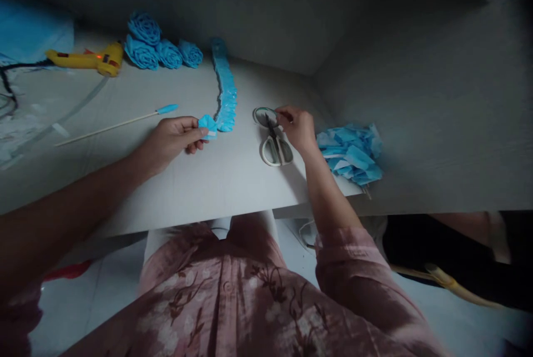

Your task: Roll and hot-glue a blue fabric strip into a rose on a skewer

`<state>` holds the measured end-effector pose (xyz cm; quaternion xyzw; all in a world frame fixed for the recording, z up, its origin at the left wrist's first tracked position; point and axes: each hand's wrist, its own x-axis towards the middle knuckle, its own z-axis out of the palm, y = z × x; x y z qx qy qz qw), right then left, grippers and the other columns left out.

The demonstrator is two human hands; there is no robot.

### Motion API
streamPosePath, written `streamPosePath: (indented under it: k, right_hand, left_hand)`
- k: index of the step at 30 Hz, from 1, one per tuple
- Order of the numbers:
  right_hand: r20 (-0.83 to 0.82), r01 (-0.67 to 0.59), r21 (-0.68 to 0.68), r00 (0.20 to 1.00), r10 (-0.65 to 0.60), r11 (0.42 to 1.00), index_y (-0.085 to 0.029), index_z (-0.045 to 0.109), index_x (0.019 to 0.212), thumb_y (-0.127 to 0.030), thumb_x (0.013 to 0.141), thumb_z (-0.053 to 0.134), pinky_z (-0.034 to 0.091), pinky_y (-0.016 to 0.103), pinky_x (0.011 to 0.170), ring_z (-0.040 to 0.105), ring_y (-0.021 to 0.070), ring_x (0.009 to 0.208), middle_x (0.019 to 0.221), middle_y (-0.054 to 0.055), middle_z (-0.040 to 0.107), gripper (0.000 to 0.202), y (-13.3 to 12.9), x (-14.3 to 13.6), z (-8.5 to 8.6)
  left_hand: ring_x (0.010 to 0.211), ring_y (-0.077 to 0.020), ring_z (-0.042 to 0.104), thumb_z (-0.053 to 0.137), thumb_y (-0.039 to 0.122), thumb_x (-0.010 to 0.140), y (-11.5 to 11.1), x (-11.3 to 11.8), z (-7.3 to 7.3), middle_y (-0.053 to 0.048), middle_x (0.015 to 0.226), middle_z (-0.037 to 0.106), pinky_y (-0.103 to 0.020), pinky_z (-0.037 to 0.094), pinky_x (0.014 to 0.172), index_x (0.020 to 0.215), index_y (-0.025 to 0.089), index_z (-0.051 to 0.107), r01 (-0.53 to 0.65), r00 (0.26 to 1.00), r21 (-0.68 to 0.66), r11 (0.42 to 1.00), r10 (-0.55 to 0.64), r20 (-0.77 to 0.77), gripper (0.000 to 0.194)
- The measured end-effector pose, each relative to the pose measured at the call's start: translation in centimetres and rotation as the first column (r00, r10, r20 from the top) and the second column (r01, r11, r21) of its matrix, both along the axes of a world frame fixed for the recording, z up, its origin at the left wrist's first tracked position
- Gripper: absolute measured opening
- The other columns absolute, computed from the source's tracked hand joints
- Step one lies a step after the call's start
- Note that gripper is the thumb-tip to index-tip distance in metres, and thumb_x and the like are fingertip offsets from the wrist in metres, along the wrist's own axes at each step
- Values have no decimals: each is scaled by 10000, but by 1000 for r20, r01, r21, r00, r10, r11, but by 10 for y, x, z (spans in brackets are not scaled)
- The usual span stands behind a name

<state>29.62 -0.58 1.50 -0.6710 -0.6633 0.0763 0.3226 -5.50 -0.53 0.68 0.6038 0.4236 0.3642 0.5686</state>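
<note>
Between thumb and fingers my left hand pinches a small blue crepe-paper petal with a white patch near its lower edge. My right hand has its fingertips pressed together at the right rim of a round, green-edged ring; whether it grips the rim or something small is hidden. Scissors with light handles lie with their tips over that ring. Close by the petal, a strip of overlapping blue petals curves away from me. Left of it rests a thin stick with a blue-wrapped tip.
Several blue paper roses stand at the back beside a yellow glue gun with an orange light. Loose blue paper pieces are heaped at the right edge of the table. Walls close off the back and right. Blue sheets lie far left.
</note>
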Motion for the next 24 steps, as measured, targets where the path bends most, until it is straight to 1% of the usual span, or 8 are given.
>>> streamPosePath:
  k: [1,3,5,8,12,18,21,24]
  right_hand:
    - [88,23,-33,996,-20,999,-135,874,1189,-190,1002,635,591,403,941,816,291,1013,1088,125,878,309,-3,-1,0]
    - [211,59,-97,977,-37,994,-147,881,1223,-187,1021,631,574,401,961,819,314,1089,1194,145,888,324,-7,-9,1]
    - [272,95,-137,961,-54,986,-159,877,1246,-219,1048,635,567,391,943,817,320,1103,1229,155,888,318,-9,-18,2]
    - [307,123,-151,949,-71,981,-159,876,1214,-250,1060,645,549,372,901,814,310,1060,1177,156,891,292,-7,-26,5]
    - [264,139,-144,960,-97,980,-172,871,1135,-213,1038,628,523,350,871,800,286,1028,1136,138,889,266,1,-25,0]
    - [56,177,-92,983,-172,980,-185,812,1096,-184,1012,618,538,334,886,775,229,931,1035,89,864,211,9,-15,-22]
    - [3,165,-75,986,-165,984,-198,765,1068,-209,1029,601,544,349,900,764,234,930,1026,94,848,169,10,-13,-30]
    - [-13,155,-79,988,-157,985,-206,724,1067,-204,1038,557,546,372,932,758,246,960,1073,116,848,170,10,-12,-33]
  left_hand:
    - [582,-131,576,820,312,862,0,0,0,-32,692,693,-243,449,563,787,169,747,16,1000,6,1000,-16,2,177]
    - [598,-136,589,837,359,851,0,-1,-1,-39,705,704,-244,464,573,782,170,743,36,999,23,999,-36,2,222]
    - [611,-139,597,839,402,853,0,-2,-1,-45,717,712,-247,477,585,769,172,735,46,999,41,998,-46,-9,266]
    - [613,-143,594,834,436,851,0,-3,-2,-50,715,710,-251,472,580,760,172,736,55,998,56,997,-54,-28,296]
    - [608,-141,586,835,452,834,-1,-3,-1,-48,703,700,-252,465,576,761,171,754,68,997,60,996,-66,-35,301]
    - [616,-155,601,844,452,860,-1,-2,-1,-49,696,700,-262,481,582,764,183,770,86,996,62,994,-83,-45,295]
    - [623,-165,622,845,452,879,-1,-3,-4,-57,708,711,-272,496,584,772,185,780,89,995,60,994,-85,-57,294]
    - [619,-165,626,857,480,871,0,-4,-7,-60,712,721,-273,505,581,770,187,782,97,994,62,993,-94,-60,319]
